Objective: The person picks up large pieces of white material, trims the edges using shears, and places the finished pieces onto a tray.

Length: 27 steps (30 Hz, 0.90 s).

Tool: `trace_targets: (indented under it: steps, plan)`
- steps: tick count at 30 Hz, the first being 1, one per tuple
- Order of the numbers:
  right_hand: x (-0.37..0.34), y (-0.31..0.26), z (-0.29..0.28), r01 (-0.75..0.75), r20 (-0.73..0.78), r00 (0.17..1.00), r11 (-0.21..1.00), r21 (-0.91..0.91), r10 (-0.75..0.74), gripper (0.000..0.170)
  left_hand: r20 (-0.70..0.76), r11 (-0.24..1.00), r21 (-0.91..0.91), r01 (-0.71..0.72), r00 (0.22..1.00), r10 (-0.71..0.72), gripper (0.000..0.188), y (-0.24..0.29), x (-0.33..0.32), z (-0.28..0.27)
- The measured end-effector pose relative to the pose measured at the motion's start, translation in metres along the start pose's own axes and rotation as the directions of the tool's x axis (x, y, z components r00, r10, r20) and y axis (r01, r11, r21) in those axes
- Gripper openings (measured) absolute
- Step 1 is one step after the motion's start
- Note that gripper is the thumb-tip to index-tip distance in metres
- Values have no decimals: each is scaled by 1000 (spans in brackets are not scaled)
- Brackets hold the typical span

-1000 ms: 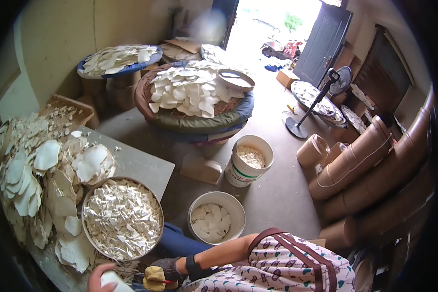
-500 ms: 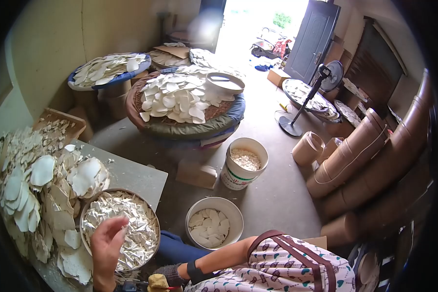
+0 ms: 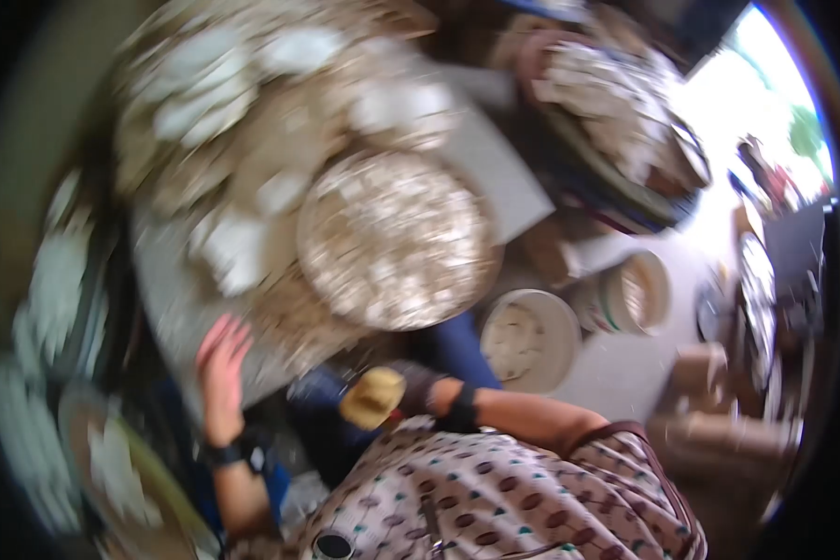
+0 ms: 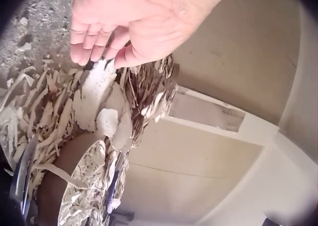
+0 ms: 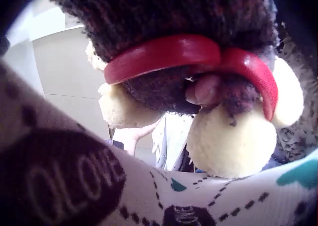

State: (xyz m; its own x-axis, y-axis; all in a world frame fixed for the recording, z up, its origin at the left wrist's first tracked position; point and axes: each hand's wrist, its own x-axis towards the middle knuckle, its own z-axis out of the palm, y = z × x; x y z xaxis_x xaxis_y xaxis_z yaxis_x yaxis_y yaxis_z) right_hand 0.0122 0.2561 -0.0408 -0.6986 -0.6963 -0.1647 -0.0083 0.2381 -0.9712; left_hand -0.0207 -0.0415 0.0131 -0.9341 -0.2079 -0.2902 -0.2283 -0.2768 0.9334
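My bare left hand hangs over the near edge of the table, fingers stretched out and holding nothing. In the left wrist view its fingertips overlap a flat white piece on the heap. My right hand, in a dark knit glove with yellow foam padding, is low in front of the apron. It grips red-handled scissors; a bare fingertip shows between the loops in the right wrist view. A round tub full of white shards stands on the table, farther off than both hands.
Large flat white pieces are heaped on the table. A white bucket with pieces and another bucket stand on the floor. Beyond is a covered round stack topped with white pieces. More pieces lie at the left.
The head view has swung left and down, blurring the scene. My left hand held a white piece, then rose empty over the tub; now it is at the table's near edge.
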Motion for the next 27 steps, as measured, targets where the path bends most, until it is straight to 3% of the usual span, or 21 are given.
trace_targets:
  steps: [2, 4, 6, 7, 10, 11, 14, 15, 17, 18, 19, 20, 21, 22, 23, 24, 25, 27]
  plan:
    - [8, 15, 6, 135, 41, 990, 989, 64, -138, 25, -52, 995, -90, 30, 998, -34, 45, -15, 9, -20]
    - [8, -4, 2, -200, 194, 973, 874, 443, 124, 23, -112, 993, -114, 41, 992, -53, 42, -16, 12, -22]
    - [8, -3, 4, -37, 139, 990, 959, 280, -3, 24, -133, 979, -196, 51, 988, -78, 43, -21, 24, -25]
    - [7, 11, 4, -101, 189, 981, 939, 329, 39, 20, -150, 977, -206, 50, 985, -82, 42, -28, 34, -27]
    - [-4, 40, 8, -64, 118, 993, 942, 330, 26, 22, -141, 987, -151, 57, 987, -79, 35, -25, 57, -14]
    - [-4, 31, 2, -165, 180, 976, 949, 268, 119, 29, -128, 991, -119, 64, 989, -79, 32, -23, 64, -9]
    - [-4, 37, 3, 8, 136, 991, 1000, 16, -10, 30, -130, 995, -46, 85, 987, -90, 27, -26, 89, -4]
    - [-4, 37, 5, -137, 162, 982, 966, 221, 102, 29, -151, 997, -35, 74, 985, -78, 28, -27, 97, -4]
    - [-2, 35, 6, -377, 235, 926, 724, 577, 296, 27, -145, 999, 8, 32, 989, -30, 27, -27, 97, -15]
    - [-3, 26, 4, -178, 165, 978, 933, 312, 131, 30, -96, 1000, 18, 12, 995, -10, 26, -29, 104, -11]
    - [-2, 15, -3, 20, 116, 993, 999, -35, -16, 34, -19, 999, 33, 30, 999, -30, 26, -21, 105, -5]
    - [-9, 10, -4, -26, 41, 999, 985, 173, 19, 40, 100, 997, 74, 24, 995, -31, 29, -19, 107, -9]
    - [-11, 22, 3, -61, -9, 998, 997, 39, 61, 41, 220, 995, 78, -55, 975, 37, 32, -29, 115, -22]
    - [-12, 15, 2, -92, -50, 995, 996, -1, 92, 38, 307, 949, 289, -125, 951, 31, 34, -34, 129, -33]
    - [-9, -6, -6, -118, -15, 993, 982, -148, 117, 31, 279, 961, 273, -46, 960, -34, 36, -30, 135, -37]
    - [-10, -7, -3, -110, -64, 993, 982, -153, 101, 27, 246, 983, 183, 8, 968, -53, 40, -28, 142, -38]
    - [-8, 1, 3, -93, -109, 991, 985, -142, 78, 27, 329, 791, 508, -340, 926, 186, 36, -31, 140, -41]
    - [-4, 15, 12, -101, -132, 987, 993, -53, 93, 28, 295, 840, 441, -316, 935, 197, 37, -43, 174, -73]
